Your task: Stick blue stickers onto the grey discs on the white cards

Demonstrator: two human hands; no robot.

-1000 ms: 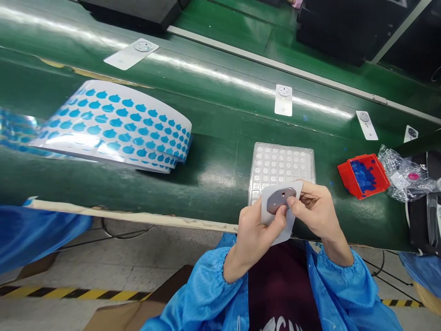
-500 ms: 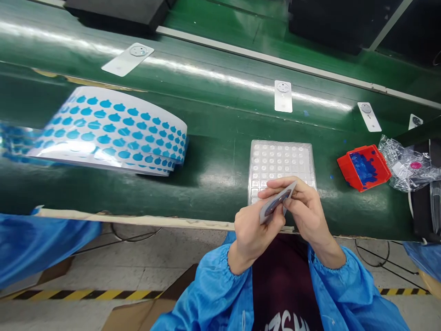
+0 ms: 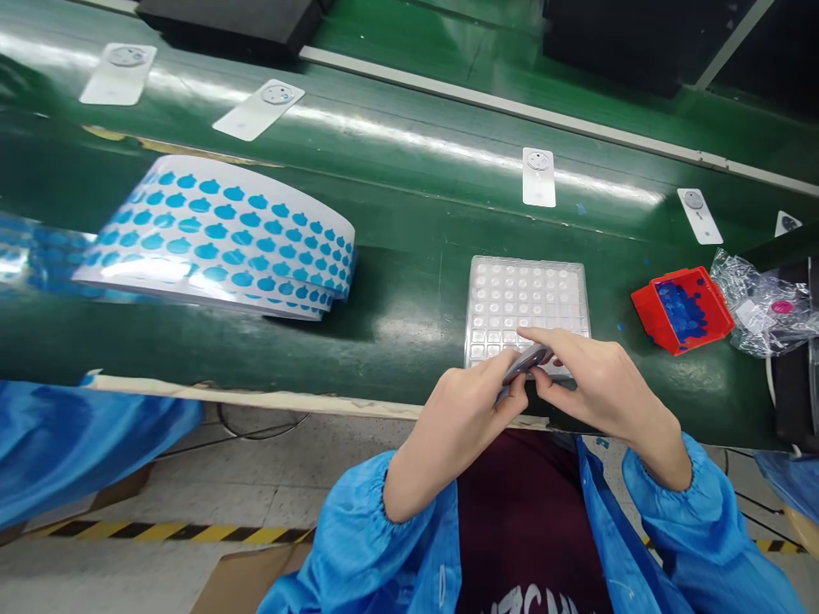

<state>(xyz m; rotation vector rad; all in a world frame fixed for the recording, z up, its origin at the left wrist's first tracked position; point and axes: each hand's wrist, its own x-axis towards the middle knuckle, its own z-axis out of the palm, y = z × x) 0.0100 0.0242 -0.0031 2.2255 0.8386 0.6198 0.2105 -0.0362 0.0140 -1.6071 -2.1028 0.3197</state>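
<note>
My left hand (image 3: 461, 414) pinches a small grey panel (image 3: 525, 362) between thumb and fingers. The panel is tilted and seen almost edge-on, with a dark rounded part on its face. My right hand (image 3: 598, 379) is at the panel's other end, its index finger stretched over the top and its thumb below. The curled fingers behind are partly hidden. Beneath both hands lies a clear plastic tray (image 3: 525, 294) with rows of small square pockets, its near edge covered by the hands.
A curled white sheet with blue stickers (image 3: 223, 230) stands at left. To the right are a red bin (image 3: 662, 320) of blue bits and a crinkled clear bag (image 3: 761, 307). White panels with round rings (image 3: 538, 183) lie along the back strip. The bench edge (image 3: 256, 401) runs in front.
The grey panel has turned to a flatter, more edge-on angle. My right index finger now reaches across it. The view has shifted slightly, and another white panel shows at far left.
</note>
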